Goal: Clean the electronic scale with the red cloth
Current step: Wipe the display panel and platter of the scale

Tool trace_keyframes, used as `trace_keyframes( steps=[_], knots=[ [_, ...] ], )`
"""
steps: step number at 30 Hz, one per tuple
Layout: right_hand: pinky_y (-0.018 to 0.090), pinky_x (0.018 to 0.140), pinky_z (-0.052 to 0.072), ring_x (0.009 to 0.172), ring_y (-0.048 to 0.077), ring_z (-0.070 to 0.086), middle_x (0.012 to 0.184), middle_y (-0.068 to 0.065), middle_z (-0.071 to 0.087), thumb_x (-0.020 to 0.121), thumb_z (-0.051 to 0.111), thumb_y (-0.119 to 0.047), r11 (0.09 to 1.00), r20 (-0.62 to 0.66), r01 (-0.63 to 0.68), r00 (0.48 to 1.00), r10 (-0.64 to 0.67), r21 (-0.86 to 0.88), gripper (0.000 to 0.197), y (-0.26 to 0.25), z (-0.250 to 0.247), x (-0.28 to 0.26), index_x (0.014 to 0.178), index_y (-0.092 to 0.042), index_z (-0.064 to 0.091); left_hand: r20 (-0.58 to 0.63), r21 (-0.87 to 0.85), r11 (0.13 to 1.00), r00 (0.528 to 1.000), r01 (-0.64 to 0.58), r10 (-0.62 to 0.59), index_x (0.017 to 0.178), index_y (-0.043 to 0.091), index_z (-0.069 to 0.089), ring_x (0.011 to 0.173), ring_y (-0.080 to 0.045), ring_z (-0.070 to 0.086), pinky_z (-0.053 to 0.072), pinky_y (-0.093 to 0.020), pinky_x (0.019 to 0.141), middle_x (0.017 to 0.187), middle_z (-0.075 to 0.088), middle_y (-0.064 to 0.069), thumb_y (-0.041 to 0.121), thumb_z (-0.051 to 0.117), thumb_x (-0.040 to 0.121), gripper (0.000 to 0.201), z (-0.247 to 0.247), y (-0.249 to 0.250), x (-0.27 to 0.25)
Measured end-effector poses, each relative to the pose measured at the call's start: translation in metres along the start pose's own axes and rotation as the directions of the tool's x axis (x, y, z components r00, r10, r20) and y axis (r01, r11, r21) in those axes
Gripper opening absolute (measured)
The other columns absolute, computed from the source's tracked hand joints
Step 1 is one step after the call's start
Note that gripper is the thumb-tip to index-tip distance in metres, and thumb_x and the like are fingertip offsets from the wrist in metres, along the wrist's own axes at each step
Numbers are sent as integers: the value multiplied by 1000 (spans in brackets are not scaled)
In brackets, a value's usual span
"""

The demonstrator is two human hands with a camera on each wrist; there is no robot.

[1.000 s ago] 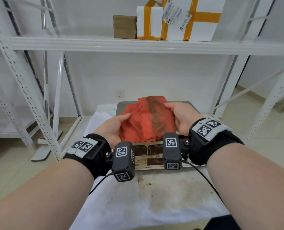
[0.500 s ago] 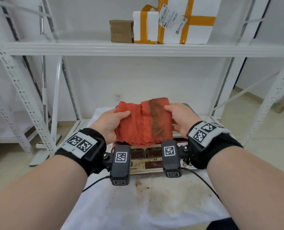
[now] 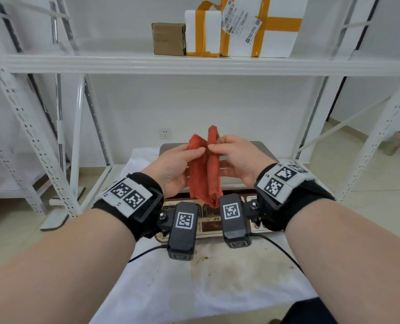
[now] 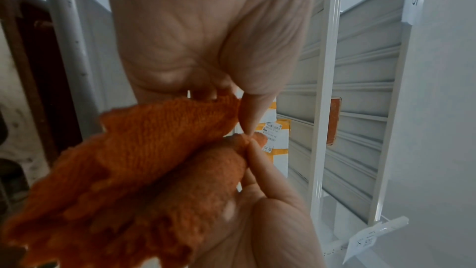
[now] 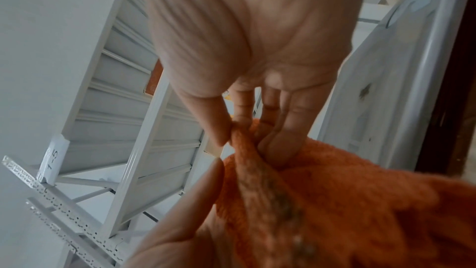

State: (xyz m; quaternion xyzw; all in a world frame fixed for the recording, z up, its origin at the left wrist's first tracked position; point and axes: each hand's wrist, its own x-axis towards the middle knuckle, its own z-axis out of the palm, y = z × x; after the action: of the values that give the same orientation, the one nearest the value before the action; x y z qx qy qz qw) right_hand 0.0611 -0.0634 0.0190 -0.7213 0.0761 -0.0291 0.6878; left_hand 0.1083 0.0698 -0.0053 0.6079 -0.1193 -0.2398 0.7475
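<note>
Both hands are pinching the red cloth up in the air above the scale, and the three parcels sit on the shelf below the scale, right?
Not quite: the parcels sit on the shelf above the scale, as the head view shows. The rest holds: the left hand and right hand pinch the red cloth above the scale.

two hands are showing, a left hand (image 3: 171,167) and a right hand (image 3: 238,157), sharing one red cloth (image 3: 204,176). one electronic scale (image 3: 264,150) is sitting under them on one stained white sheet (image 3: 217,288). three parcels are resting on the shelf: one brown box (image 3: 168,38), two white taped ones (image 3: 203,33) (image 3: 278,26). one wall socket (image 3: 165,133) is showing behind.
</note>
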Motion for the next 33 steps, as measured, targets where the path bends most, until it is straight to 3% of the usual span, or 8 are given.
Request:
trace_keyframes(
  steps=[4, 6, 13, 16, 22, 25, 29, 33],
  knots=[
    [25, 54, 52, 66, 16, 60, 80, 3, 59, 94, 52, -14, 1000, -35, -16, 999, 17, 15, 9, 1, -1, -3, 85, -16, 49, -54, -20, 1000, 999, 5, -6, 106, 15, 64, 88, -20, 66, 53, -33, 68, 98, 70, -6, 13, 45, 97, 21, -1, -1, 2],
    [24, 53, 50, 68, 15, 59, 81, 2, 59, 94, 50, -14, 999, -71, -23, 997, 25, 26, 8, 2, -1, -3, 87, -14, 51, -90, -32, 999, 996, 20, -23, 102, 18, 64, 91, -21, 66, 53, -36, 72, 100, 70, -6, 13, 43, 98, 22, -3, -2, 3],
    [27, 62, 51, 69, 14, 57, 82, 2, 58, 93, 48, -12, 995, -101, -64, 992, 71, 76, 11, 4, -8, -5, 101, -10, 55, -137, -78, 994, 987, 70, -81, 115, 19, 60, 96, -24, 65, 52, -40, 76, 110, 67, -7, 15, 41, 99, 25, -14, -3, 1],
    [30, 69, 55, 75, 17, 60, 88, 4, 60, 93, 48, -10, 996, -27, -72, 997, 73, 61, 12, 5, -4, -5, 100, -10, 58, -105, -56, 996, 992, 69, -75, 116, 17, 60, 101, -26, 63, 53, -40, 74, 116, 65, -9, 16, 44, 98, 24, -14, -3, 0],
    [26, 67, 58, 74, 17, 64, 89, 5, 60, 94, 52, -12, 994, 41, -104, 994, 102, 44, 6, 7, 7, -3, 95, -9, 57, 44, 74, 995, 996, 73, -77, 117, 12, 62, 103, -32, 62, 49, -47, 93, 114, 64, -15, 21, 60, 88, 31, -10, -4, -5],
    [28, 77, 57, 82, 19, 59, 93, 5, 57, 95, 53, -20, 993, 31, -116, 993, 115, 32, 23, 10, 5, -1, 109, -4, 61, 38, 80, 995, 998, 55, -59, 115, 13, 63, 96, -25, 64, 52, -40, 85, 108, 67, -9, 11, 56, 90, 26, -10, -4, -5],
    [25, 70, 59, 72, 15, 57, 95, 8, 57, 91, 58, -10, 994, -31, -105, 994, 107, 39, 25, 13, 0, -1, 114, -1, 61, -11, 46, 997, 998, 70, -69, 115, 11, 62, 91, -23, 66, 54, -36, 73, 107, 68, -12, 0, 38, 95, 33, -12, -6, -3],
    [37, 89, 53, 104, 20, 55, 122, 7, 53, 87, 64, -23, 988, -210, -119, 973, 95, -103, 45, 23, -10, 2, 128, -11, 49, 12, -12, 995, 995, 97, -97, 111, 11, 61, 83, -21, 66, 54, -35, 69, 98, 68, -9, 1, 29, 97, 37, -8, -6, -4]
  ],
)
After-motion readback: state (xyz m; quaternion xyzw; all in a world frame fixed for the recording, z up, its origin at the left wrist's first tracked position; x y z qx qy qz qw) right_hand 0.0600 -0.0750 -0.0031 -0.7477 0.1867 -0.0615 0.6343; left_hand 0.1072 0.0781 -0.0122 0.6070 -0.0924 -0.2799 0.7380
